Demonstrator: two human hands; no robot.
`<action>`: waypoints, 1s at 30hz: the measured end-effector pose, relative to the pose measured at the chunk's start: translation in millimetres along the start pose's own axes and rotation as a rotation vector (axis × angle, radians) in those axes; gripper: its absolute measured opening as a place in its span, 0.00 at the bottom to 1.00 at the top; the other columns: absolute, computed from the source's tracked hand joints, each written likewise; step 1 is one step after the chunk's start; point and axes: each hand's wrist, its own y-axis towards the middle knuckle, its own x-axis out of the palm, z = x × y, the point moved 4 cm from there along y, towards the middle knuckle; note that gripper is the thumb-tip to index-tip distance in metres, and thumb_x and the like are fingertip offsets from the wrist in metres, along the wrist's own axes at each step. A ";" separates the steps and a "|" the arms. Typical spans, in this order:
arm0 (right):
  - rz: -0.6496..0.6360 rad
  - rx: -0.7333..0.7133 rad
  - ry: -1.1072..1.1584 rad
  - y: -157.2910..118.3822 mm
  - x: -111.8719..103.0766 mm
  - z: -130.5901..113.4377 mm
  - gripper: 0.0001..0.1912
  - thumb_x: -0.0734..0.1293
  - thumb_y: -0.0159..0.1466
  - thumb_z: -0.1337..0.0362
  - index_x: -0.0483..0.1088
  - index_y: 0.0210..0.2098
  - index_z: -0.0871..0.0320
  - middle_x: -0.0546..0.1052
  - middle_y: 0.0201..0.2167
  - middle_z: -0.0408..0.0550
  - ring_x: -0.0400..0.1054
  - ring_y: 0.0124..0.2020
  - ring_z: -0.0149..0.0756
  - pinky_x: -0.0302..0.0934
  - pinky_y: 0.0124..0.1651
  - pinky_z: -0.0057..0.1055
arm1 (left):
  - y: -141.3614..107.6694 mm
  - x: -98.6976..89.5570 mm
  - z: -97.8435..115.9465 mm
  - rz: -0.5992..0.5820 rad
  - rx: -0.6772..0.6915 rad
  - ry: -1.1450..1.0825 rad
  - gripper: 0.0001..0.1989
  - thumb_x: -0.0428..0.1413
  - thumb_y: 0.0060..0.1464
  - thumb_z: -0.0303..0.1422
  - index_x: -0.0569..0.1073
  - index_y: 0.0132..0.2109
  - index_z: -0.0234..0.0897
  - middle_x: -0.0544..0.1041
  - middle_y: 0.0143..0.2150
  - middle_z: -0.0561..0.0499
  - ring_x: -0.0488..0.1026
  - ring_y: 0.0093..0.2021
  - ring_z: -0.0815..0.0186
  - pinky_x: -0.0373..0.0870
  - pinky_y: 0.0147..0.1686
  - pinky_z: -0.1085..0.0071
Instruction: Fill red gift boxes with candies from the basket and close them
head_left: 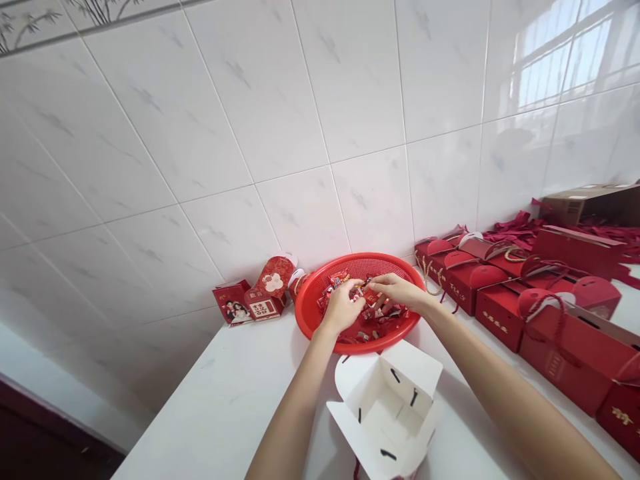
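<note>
A round red plastic basket [306, 319] stands by the wall with red-wrapped candies [370, 319] inside. My left hand [344, 308] is in the basket, its fingers curled and closed round a small wrapped candy that they mostly hide. Opposite it, my right hand [397, 291] reaches over the candies with its fingers apart and bent down, touching or just above the wrappers. Between my forearms, in front of the basket, sits a box [395, 407] with a white inside, its flaps spread and black slots in its sides; nothing lies in it.
Red gift boxes [500, 313] with rope handles line the right side of the white table [215, 393]. Red ribbons [515, 230] and a cardboard box [585, 200] lie behind them. Left of the basket stand a decorated red box [267, 293] and a photo card [233, 303].
</note>
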 end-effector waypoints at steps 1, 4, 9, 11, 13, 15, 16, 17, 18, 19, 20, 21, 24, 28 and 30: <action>-0.004 0.009 -0.004 0.7 -0.1 0.6 0.06 0.62 0.69 0.66 0.69 0.37 0.61 0.73 0.27 0.43 0.74 0.24 0.30 0.63 0.21 0.20 | 0.8 -0.2 -1.5 0.022 -0.002 -0.021 0.19 0.55 0.55 0.22 0.75 0.54 0.36 0.78 0.56 0.43 0.74 0.57 0.59 0.67 0.59 0.62; -0.022 0.014 -0.020 2.8 -0.7 2.8 0.08 0.67 0.67 0.61 0.69 0.35 0.60 0.73 0.22 0.41 0.73 0.21 0.31 0.65 0.21 0.22 | 2.9 -0.2 -6.2 0.074 -0.002 -0.093 0.17 0.52 0.55 0.23 0.76 0.51 0.35 0.79 0.54 0.43 0.74 0.56 0.58 0.68 0.59 0.60; -0.090 -0.020 -0.041 1.4 0.6 3.6 0.17 0.74 0.59 0.52 0.73 0.35 0.59 0.74 0.21 0.41 0.72 0.21 0.32 0.69 0.24 0.25 | 3.9 -0.2 -8.7 0.133 0.096 -0.224 0.18 0.53 0.55 0.23 0.74 0.53 0.37 0.78 0.55 0.44 0.74 0.56 0.59 0.68 0.58 0.60; -0.100 -0.013 -0.007 0.8 0.7 4.0 0.19 0.75 0.57 0.50 0.73 0.36 0.59 0.74 0.23 0.42 0.72 0.21 0.32 0.70 0.25 0.27 | 3.6 1.7 -7.5 0.109 0.152 -0.248 0.20 0.53 0.56 0.24 0.72 0.56 0.38 0.76 0.58 0.44 0.72 0.58 0.59 0.67 0.59 0.60; -0.082 -0.004 0.038 1.7 -0.7 5.3 0.19 0.76 0.55 0.50 0.72 0.34 0.59 0.75 0.24 0.43 0.72 0.22 0.33 0.70 0.24 0.27 | 3.3 5.2 -6.2 0.056 0.187 -0.258 0.23 0.53 0.58 0.26 0.69 0.60 0.38 0.74 0.60 0.43 0.70 0.60 0.59 0.66 0.61 0.60; -0.033 -0.011 0.062 4.3 -3.9 7.6 0.18 0.77 0.54 0.52 0.70 0.29 0.59 0.75 0.23 0.44 0.71 0.21 0.32 0.67 0.23 0.26 | 3.1 8.9 -5.7 0.005 0.193 -0.265 0.26 0.53 0.59 0.27 0.65 0.64 0.38 0.72 0.61 0.42 0.69 0.62 0.58 0.65 0.62 0.60; 0.004 -0.024 0.061 6.0 -6.2 9.0 0.18 0.77 0.54 0.53 0.69 0.27 0.59 0.74 0.22 0.43 0.70 0.21 0.31 0.65 0.23 0.25 | 3.0 10.4 -5.9 -0.012 0.185 -0.266 0.28 0.54 0.59 0.27 0.62 0.66 0.39 0.70 0.63 0.42 0.68 0.63 0.58 0.64 0.62 0.59; 0.047 -0.043 0.053 7.8 -8.8 10.4 0.19 0.77 0.53 0.54 0.68 0.25 0.59 0.73 0.20 0.43 0.68 0.20 0.30 0.63 0.22 0.24 | 2.9 11.6 -6.6 -0.025 0.170 -0.265 0.31 0.54 0.58 0.28 0.59 0.68 0.39 0.69 0.64 0.41 0.67 0.64 0.57 0.63 0.63 0.59; 0.094 -0.071 0.043 9.5 -11.8 11.7 0.19 0.77 0.53 0.55 0.66 0.23 0.59 0.72 0.19 0.42 0.66 0.19 0.28 0.61 0.22 0.23 | 2.7 12.5 -7.8 -0.036 0.144 -0.262 0.34 0.56 0.58 0.29 0.57 0.69 0.38 0.68 0.65 0.40 0.66 0.64 0.56 0.62 0.63 0.58; 0.140 -0.104 0.035 11.2 -14.6 12.8 0.19 0.77 0.52 0.55 0.65 0.22 0.58 0.71 0.18 0.41 0.65 0.19 0.28 0.60 0.22 0.23 | 2.3 13.2 -9.5 -0.048 0.106 -0.252 0.37 0.57 0.57 0.29 0.54 0.70 0.37 0.67 0.65 0.38 0.66 0.65 0.55 0.62 0.63 0.58; 0.183 -0.142 0.034 12.6 -17.3 13.6 0.20 0.77 0.51 0.55 0.64 0.21 0.58 0.70 0.18 0.41 0.64 0.20 0.27 0.58 0.22 0.23 | 1.7 13.9 -11.4 -0.068 0.059 -0.236 0.39 0.59 0.56 0.30 0.53 0.71 0.36 0.69 0.64 0.37 0.66 0.64 0.54 0.63 0.62 0.57; 0.227 -0.178 0.038 13.8 -19.9 14.3 0.19 0.76 0.51 0.55 0.64 0.20 0.58 0.69 0.18 0.40 0.63 0.20 0.27 0.57 0.23 0.24 | 0.8 15.0 -12.9 -0.105 0.013 -0.215 0.40 0.60 0.55 0.31 0.53 0.71 0.35 0.71 0.62 0.36 0.69 0.62 0.52 0.65 0.60 0.57; 0.385 -0.237 0.100 15.8 -27.9 16.1 0.19 0.74 0.50 0.55 0.63 0.20 0.57 0.69 0.19 0.40 0.62 0.22 0.29 0.56 0.25 0.25 | -3.3 21.0 -11.6 -0.342 -0.042 -0.113 0.32 0.61 0.54 0.33 0.66 0.64 0.35 0.80 0.48 0.40 0.77 0.49 0.52 0.71 0.50 0.60; 0.486 -0.211 0.278 16.6 -32.9 16.4 0.17 0.74 0.48 0.55 0.63 0.21 0.56 0.70 0.20 0.39 0.64 0.24 0.30 0.59 0.28 0.27 | -4.5 27.6 -0.4 -0.618 0.017 0.006 0.23 0.61 0.52 0.35 0.75 0.56 0.38 0.82 0.45 0.46 0.78 0.42 0.56 0.73 0.42 0.66; 0.484 -0.208 0.322 15.9 -33.3 14.0 0.16 0.73 0.48 0.56 0.63 0.22 0.56 0.69 0.20 0.38 0.63 0.23 0.29 0.59 0.28 0.26 | -1.0 30.2 5.5 -0.684 0.043 0.037 0.26 0.60 0.52 0.34 0.74 0.59 0.40 0.81 0.50 0.47 0.78 0.44 0.58 0.72 0.43 0.69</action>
